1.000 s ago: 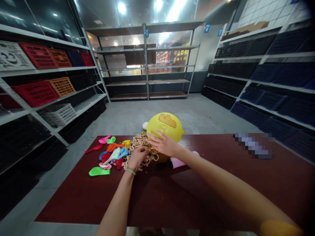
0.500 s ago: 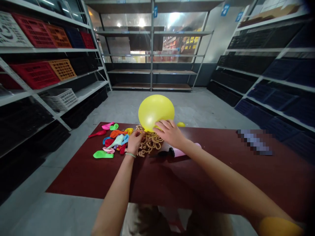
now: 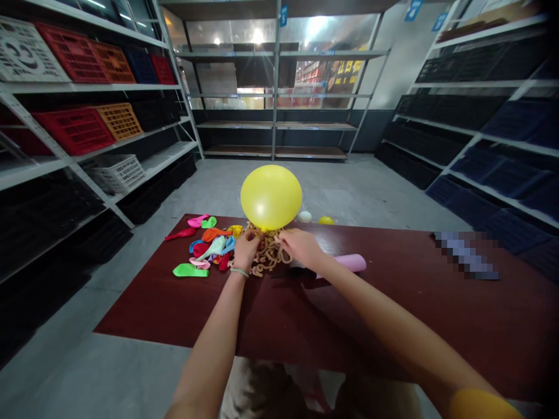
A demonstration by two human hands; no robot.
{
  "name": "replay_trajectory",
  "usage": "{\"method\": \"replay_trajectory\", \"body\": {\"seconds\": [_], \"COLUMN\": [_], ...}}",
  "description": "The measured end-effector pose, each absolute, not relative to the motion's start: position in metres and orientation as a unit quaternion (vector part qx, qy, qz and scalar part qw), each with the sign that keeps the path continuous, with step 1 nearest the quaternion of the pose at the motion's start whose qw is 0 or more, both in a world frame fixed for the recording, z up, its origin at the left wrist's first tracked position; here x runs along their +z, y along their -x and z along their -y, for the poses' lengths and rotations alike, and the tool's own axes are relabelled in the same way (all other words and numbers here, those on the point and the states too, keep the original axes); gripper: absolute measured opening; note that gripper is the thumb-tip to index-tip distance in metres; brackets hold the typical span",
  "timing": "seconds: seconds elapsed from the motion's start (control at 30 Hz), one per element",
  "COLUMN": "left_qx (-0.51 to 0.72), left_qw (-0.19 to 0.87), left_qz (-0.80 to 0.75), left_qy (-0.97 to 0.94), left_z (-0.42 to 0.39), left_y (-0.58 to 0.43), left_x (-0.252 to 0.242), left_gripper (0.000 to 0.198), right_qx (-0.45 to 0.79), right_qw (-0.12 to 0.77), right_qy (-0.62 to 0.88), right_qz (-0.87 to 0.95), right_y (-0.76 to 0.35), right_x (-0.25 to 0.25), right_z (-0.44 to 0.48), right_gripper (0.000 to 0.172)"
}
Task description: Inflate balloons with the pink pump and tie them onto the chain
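Note:
An inflated yellow balloon [image 3: 271, 195] stands upright above the far part of the table, its neck pointing down. My left hand [image 3: 247, 251] is closed in a pinch at that neck. Just right of it, my right hand [image 3: 302, 249] has its fingertips pressed together over a heap of tan, curly, cord-like loops [image 3: 267, 259]; whatever lies in its fingers is too small to make out. Under the right wrist lies a pink balloon pump [image 3: 351, 263], partly hidden by the arm. Uninflated balloons in many colours [image 3: 213, 249] are piled left of my left hand.
The dark red table [image 3: 174, 308] extends widely to both sides. A pixelated flat object [image 3: 466, 255] lies at its right. Beyond the far edge, a white balloon [image 3: 304, 216] and a yellow one [image 3: 325, 220] show. Shelves with crates [image 3: 72, 128] line the sides.
My right hand has come off the balloon's side and dropped to the tan loops, its fingers now closed. The left hand keeps its pinch at the neck. The view has shifted slightly.

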State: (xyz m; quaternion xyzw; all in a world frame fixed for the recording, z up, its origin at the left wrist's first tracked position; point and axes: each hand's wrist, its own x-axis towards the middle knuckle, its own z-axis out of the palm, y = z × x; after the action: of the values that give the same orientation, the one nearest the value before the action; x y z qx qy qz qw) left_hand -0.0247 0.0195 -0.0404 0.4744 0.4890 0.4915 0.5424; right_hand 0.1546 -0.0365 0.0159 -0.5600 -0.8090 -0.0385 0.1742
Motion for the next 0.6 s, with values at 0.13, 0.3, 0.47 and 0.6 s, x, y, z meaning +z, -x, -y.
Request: {"method": "replay_trajectory", "body": {"seconds": [0.13,0.3,0.47,0.6], "left_qx": [0.492,0.475,0.448,0.458], "left_qw": [0.547,0.511,0.381,0.328], "left_qz": [-0.475,-0.480,-0.504,-0.499], "left_qy": [-0.483,-0.532,-0.633,-0.659], "left_z": [-0.019,-0.013,-0.003,0.006], "left_y": [0.022,0.020,0.016,0.010], "left_x": [-0.042,-0.039,-0.027,-0.021], "left_gripper": [0.018,0.012,0.009,0.010], "right_qx": [0.044,0.173,0.251,0.214], "right_qw": [0.230,0.322,0.328,0.326], "right_qy": [0.563,0.538,0.551,0.532], "right_qz": [0.793,0.760,0.726,0.752], "right_y": [-0.178,-0.191,-0.190,-0.180], "right_x": [0.054,0.086,0.122,0.159], "right_z": [0.040,0.043,0.051,0.040], "right_gripper": [0.032,0.018,0.021,0.021]}}
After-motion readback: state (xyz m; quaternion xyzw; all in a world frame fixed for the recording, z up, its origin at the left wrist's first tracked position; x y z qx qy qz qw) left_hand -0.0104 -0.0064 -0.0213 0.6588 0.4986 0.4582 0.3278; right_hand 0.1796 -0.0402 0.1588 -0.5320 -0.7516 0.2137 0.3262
